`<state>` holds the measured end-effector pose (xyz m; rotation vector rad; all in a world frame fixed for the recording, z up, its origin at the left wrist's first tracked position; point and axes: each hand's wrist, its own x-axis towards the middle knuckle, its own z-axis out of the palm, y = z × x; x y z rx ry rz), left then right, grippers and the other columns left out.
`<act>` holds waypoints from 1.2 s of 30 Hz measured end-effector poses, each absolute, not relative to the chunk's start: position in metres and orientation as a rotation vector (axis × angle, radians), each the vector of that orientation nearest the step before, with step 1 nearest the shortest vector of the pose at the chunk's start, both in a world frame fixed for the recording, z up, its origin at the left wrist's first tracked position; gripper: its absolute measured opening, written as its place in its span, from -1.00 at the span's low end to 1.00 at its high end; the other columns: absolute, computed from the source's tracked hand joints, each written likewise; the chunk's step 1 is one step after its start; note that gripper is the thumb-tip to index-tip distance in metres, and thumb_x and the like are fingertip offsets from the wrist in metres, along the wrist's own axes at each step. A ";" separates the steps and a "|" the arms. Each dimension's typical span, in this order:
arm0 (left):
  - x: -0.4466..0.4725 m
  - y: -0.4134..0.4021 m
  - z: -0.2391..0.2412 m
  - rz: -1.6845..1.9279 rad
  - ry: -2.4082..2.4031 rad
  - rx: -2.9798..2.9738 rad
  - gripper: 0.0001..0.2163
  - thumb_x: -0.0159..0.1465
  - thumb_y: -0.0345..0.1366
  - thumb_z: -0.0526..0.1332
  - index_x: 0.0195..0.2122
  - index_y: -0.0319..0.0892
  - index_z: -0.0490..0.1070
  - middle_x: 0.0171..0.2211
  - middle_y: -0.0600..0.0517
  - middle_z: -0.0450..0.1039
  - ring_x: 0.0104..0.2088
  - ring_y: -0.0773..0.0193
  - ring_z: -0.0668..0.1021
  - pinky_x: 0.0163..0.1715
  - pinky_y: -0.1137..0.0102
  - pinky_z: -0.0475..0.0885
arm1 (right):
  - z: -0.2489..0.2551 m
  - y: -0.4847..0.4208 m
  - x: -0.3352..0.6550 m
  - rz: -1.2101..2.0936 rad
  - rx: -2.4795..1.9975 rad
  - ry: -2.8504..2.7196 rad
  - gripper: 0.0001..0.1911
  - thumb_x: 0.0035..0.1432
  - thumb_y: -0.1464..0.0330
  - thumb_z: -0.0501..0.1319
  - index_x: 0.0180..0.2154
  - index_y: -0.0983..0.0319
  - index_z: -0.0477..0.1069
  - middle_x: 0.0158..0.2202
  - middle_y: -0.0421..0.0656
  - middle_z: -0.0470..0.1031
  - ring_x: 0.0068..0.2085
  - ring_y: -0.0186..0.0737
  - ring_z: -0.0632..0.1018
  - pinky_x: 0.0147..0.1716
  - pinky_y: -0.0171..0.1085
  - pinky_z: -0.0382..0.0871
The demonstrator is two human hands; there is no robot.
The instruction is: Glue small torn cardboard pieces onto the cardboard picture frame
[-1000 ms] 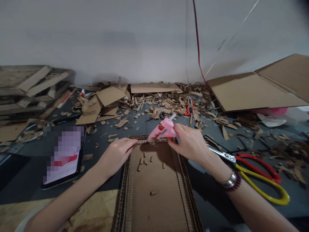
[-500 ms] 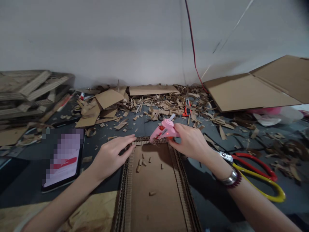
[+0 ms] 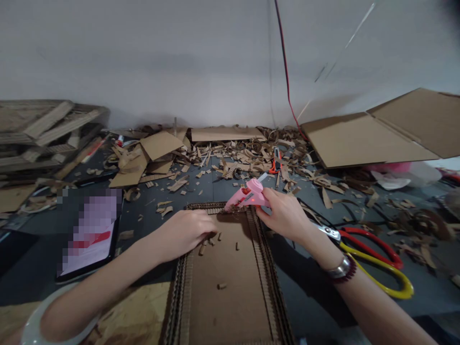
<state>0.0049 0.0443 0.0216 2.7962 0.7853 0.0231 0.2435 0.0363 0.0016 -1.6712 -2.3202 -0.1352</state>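
In front of me a shallow cardboard tray (image 3: 230, 306) with layered corrugated walls lies lengthwise. Several small cardboard rolls, among them one roll (image 3: 222, 286) near the middle, are scattered on its floor. My right hand (image 3: 283, 213) grips a pink hot glue gun (image 3: 247, 195), its nozzle low at the tray's far wall. My left hand (image 3: 190, 230) reaches over the left wall with fingers drawn together and pointing down, right by the cluster of rolls (image 3: 202, 250). Its fingertips are partly hidden, so what they pinch cannot be made out.
Scissors (image 3: 381, 263) with red and yellow handles lie on the right. A phone (image 3: 93, 235) rests at left. Cardboard shavings (image 3: 244, 153) and an orange cutter (image 3: 276, 160) lie toward the wall. Large cardboard sheets (image 3: 370, 139) stand far right, stacked cardboard frames (image 3: 43, 129) far left.
My left hand has moved right, from the tray's far left corner to over the rolls, and its fingers have closed together. The glue gun stays at the far wall, tilted slightly differently.
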 end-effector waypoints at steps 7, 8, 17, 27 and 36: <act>0.001 0.048 0.023 0.111 0.799 2.771 -0.78 0.24 -0.49 0.02 -0.21 -0.20 0.42 -0.31 -0.02 0.47 -0.29 0.25 0.49 -0.31 0.43 0.36 | 0.001 0.036 0.245 -0.121 -1.657 -2.349 -0.90 0.02 0.44 0.00 -0.37 0.25 0.26 -0.49 -0.14 0.42 -0.46 -0.21 0.46 -0.54 -0.34 0.10; 0.000 0.048 0.023 0.157 0.834 2.754 -0.78 0.23 -0.50 0.02 -0.19 -0.22 0.41 -0.29 -0.04 0.46 -0.28 0.24 0.49 -0.30 0.43 0.36 | 0.001 0.036 0.245 -0.119 -1.652 -2.355 -0.90 0.02 0.44 0.00 -0.37 0.25 0.26 -0.49 -0.13 0.43 -0.46 -0.21 0.46 -0.55 -0.34 0.10; -0.003 0.049 0.015 0.559 1.001 2.614 -0.78 0.23 -0.49 0.01 -0.22 -0.24 0.43 -0.28 -0.06 0.40 -0.26 0.28 0.47 -0.22 0.41 0.37 | 0.000 0.036 0.247 -0.133 -1.617 -2.376 -0.90 0.01 0.48 0.01 -0.38 0.27 0.26 -0.46 -0.10 0.44 -0.46 -0.20 0.46 -0.52 -0.34 0.13; 0.004 0.049 0.012 0.684 1.132 2.434 -0.85 0.18 -0.45 0.11 -0.36 -0.22 0.48 -0.38 -0.02 0.53 -0.37 0.29 0.54 -0.31 0.42 0.44 | 0.011 0.029 0.241 -0.375 -1.554 -2.401 -0.86 0.02 0.49 0.03 -0.32 0.25 0.29 -0.42 -0.10 0.47 -0.39 -0.16 0.48 -0.52 -0.32 0.15; 0.016 0.059 0.014 0.589 1.180 2.375 -0.88 0.12 -0.46 0.17 -0.42 -0.21 0.52 -0.44 0.03 0.58 -0.45 0.30 0.57 -0.38 0.44 0.46 | 0.008 0.034 0.256 -0.409 -1.660 -2.219 -0.88 0.03 0.31 0.07 -0.42 0.24 0.27 -0.53 -0.14 0.43 -0.48 -0.20 0.47 -0.58 -0.34 0.10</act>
